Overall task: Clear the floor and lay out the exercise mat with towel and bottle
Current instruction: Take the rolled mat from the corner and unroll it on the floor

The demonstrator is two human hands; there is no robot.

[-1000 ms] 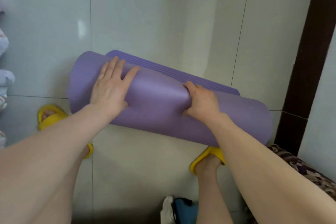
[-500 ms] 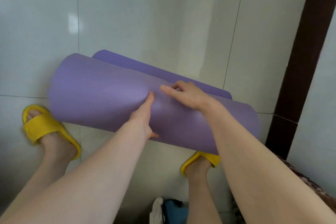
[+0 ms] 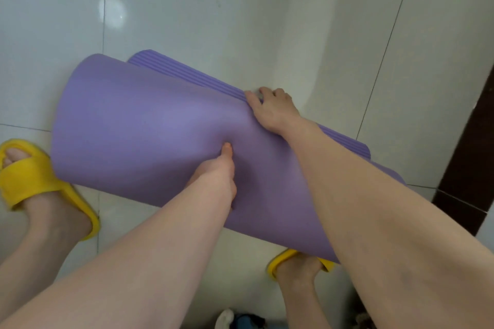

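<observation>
Pale glossy floor tiles fill the scene, viewed from above by a person bending forward. Nearest the camera, two bare forearms are extended downward, with a foot in a yellow slipper planted at the left and another slipper partly hidden at the right. Between the feet, a purple exercise mat lies mostly rolled, slanting across the floor. The left hand is pressed against the near side of the roll, thumb dug into the foam and the other fingers hidden beneath, apparently to steady it. Farther off, the right hand is closed over the loose ribbed edge, likely so it can be pulled away for unrolling. A dark door frame is seen at far right. No towel or bottle can be identified.
</observation>
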